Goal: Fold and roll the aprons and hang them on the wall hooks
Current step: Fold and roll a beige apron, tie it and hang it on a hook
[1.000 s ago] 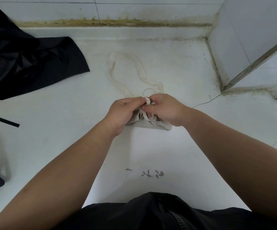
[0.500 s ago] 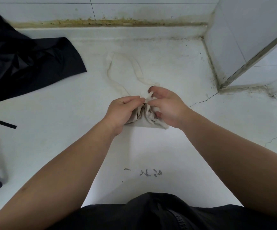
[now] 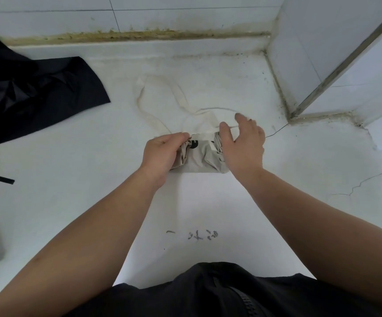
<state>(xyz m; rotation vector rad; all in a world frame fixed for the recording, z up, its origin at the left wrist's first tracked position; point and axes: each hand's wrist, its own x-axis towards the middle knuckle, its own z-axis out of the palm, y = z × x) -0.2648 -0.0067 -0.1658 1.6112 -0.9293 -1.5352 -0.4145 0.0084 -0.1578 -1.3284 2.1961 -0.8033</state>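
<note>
As it lay on the white counter [image 3: 75,191] between the two hands, the rolled apron [image 3: 200,159] looked light, soft and quick to spring open. The left hand [image 3: 160,154] gripped its left end with curled fingers; the right hand [image 3: 242,143] had fingers spread, thumb against the right end. Best hold was probably round the roll's middle, or, for hanging, by the neck strap [image 3: 148,113] looping beyond it. Farther left lay a crumpled black cloth [image 3: 37,94].
</note>
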